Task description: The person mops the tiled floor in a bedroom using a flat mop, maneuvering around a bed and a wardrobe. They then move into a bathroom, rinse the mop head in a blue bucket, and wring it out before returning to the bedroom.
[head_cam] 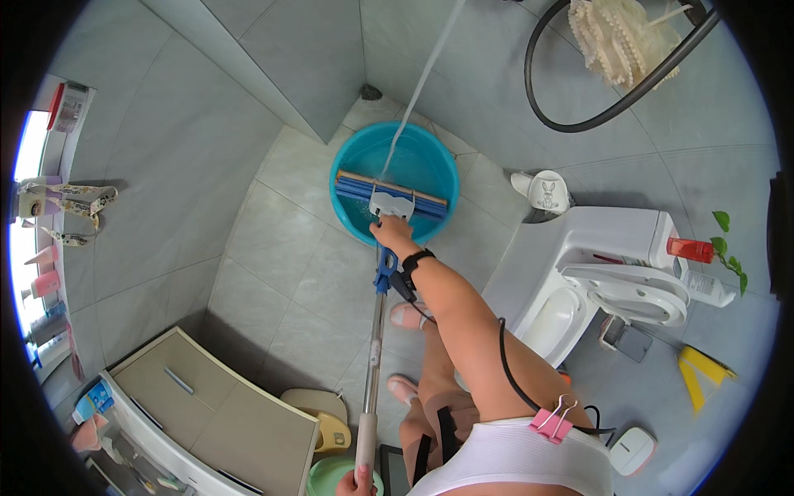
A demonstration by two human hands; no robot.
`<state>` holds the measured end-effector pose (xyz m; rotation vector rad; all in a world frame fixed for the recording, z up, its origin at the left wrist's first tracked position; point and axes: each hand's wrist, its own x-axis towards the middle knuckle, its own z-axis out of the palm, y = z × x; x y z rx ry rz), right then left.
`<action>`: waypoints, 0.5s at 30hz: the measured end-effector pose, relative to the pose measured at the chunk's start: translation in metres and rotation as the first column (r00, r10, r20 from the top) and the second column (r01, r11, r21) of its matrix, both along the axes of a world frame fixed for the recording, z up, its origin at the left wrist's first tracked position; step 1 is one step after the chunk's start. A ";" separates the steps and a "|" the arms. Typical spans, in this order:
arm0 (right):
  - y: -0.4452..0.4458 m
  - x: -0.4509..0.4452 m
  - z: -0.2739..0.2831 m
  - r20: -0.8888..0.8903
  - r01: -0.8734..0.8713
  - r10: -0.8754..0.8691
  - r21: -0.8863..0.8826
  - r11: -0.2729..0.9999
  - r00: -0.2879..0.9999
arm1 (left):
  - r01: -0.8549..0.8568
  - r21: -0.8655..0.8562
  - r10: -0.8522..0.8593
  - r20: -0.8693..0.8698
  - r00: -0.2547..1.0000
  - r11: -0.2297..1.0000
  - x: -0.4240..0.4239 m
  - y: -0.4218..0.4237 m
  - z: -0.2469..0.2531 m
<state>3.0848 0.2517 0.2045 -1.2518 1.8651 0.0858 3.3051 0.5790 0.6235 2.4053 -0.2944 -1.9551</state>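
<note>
A blue sponge mop head (pixel 397 197) with a white bracket lies tilted in a round turquoise basin (pixel 456 180) holding some water, into which a stream of water (pixel 417 93) falls. My right hand (pixel 392 234), a black band at its wrist, grips the mop at the lower shaft, beside the white bracket. Below that hand is the blue lever (pixel 386 266) of the mop's metal pole (pixel 374 353). At the bottom edge my left hand (pixel 356 483) is closed around the pole's pale grip (pixel 366 437), partly out of frame.
To the right stand a toilet (pixel 558 310) and a white bin (pixel 549 189) with a rabbit drawing. A dark hose (pixel 533 80) hangs upper right. A vanity cabinet (pixel 211 397) fills the lower left, near a green basin (pixel 329 474). A wall edge (pixel 267 80) juts in above.
</note>
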 end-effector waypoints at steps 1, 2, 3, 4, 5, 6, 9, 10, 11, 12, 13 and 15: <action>0.000 0.010 0.021 -0.044 0.036 -0.039 -0.076 0.996 0.998 | 0.043 0.041 -0.046 0.065 0.997 0.998 0.011 0.014 -0.009; 0.005 0.014 0.041 -0.098 0.077 -0.107 -0.268 0.960 0.989 | 0.094 0.071 -0.102 0.114 0.988 0.993 0.025 0.031 -0.027; 0.010 0.013 0.057 -0.124 0.086 -0.131 -0.318 0.944 0.984 | 0.150 0.103 -0.165 0.156 0.974 0.983 0.035 0.037 -0.037; 0.015 0.013 0.071 -0.151 0.092 -0.157 -0.365 0.926 0.976 | 0.136 0.066 -0.143 0.119 0.982 0.988 0.037 0.019 -0.036; 0.020 0.015 0.086 -0.176 0.095 -0.181 -0.410 0.907 0.968 | 0.210 0.041 -0.214 0.186 0.959 0.977 0.052 0.033 -0.051; 0.026 0.018 0.104 -0.174 0.118 -0.227 -0.481 0.869 0.958 | 0.207 0.029 -0.209 0.149 0.967 0.978 0.060 0.024 -0.052; 0.054 0.038 0.133 -0.152 0.157 -0.301 -0.593 0.790 0.941 | 0.396 -0.039 -0.385 0.162 0.909 0.918 0.101 0.011 -0.071; 0.064 0.053 0.144 -0.151 0.157 -0.305 -0.602 0.783 0.940 | 0.456 -0.067 -0.434 0.211 0.876 0.887 0.116 0.015 -0.085; 0.074 0.067 0.156 -0.151 0.158 -0.312 -0.614 0.774 0.938 | 0.517 -0.094 -0.480 0.260 0.838 0.851 0.129 0.013 -0.091; 0.079 0.078 0.163 -0.149 0.162 -0.319 -0.621 0.767 0.936 | 0.551 -0.229 -0.471 0.324 0.820 0.802 0.131 -0.003 -0.087; 0.072 0.087 0.163 -0.164 0.173 -0.346 -0.627 0.759 0.924 | 0.543 -0.231 -0.474 0.294 0.830 0.808 0.140 -0.017 -0.083; 0.060 0.095 0.160 -0.196 0.193 -0.395 -0.631 0.751 0.898 | 0.524 -0.223 -0.477 0.231 0.848 0.822 0.161 -0.037 -0.074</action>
